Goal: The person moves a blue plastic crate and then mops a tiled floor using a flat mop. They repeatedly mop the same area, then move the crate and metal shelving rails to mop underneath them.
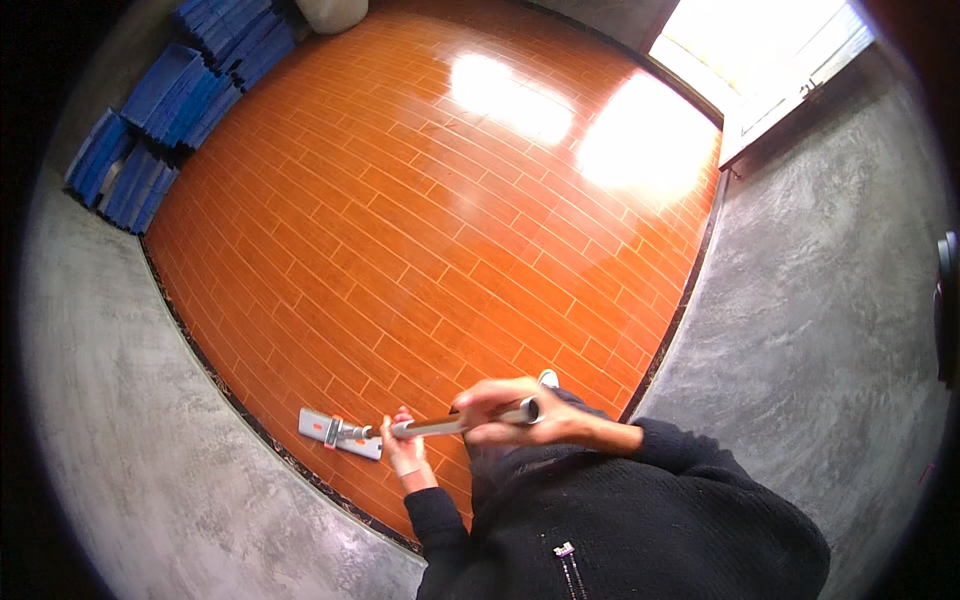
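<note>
A flat mop has its grey, orange-marked head (pixel 361 445) on the wood-look tiled floor, near the left wall. Its metal handle (pixel 435 427) slants up from the head towards my body. My right hand (pixel 510 412), slightly blurred, is wrapped around the upper part of the handle, close to its hollow top end (pixel 531 409). Lower on the handle, my left hand (pixel 405 448) grips it not far above the mop head. One light-coloured shoe tip (pixel 549 378) shows beyond my right hand.
Stacks of blue panels (pixel 180 94) lean along the far left wall, beside a pale rounded container (pixel 334 11). Grey walls with a dark baseboard (pixel 679 307) border the orange-brown floor (pixel 390 247). At the upper right, an open door (pixel 795 97) lets in bright light that glares off the tiles.
</note>
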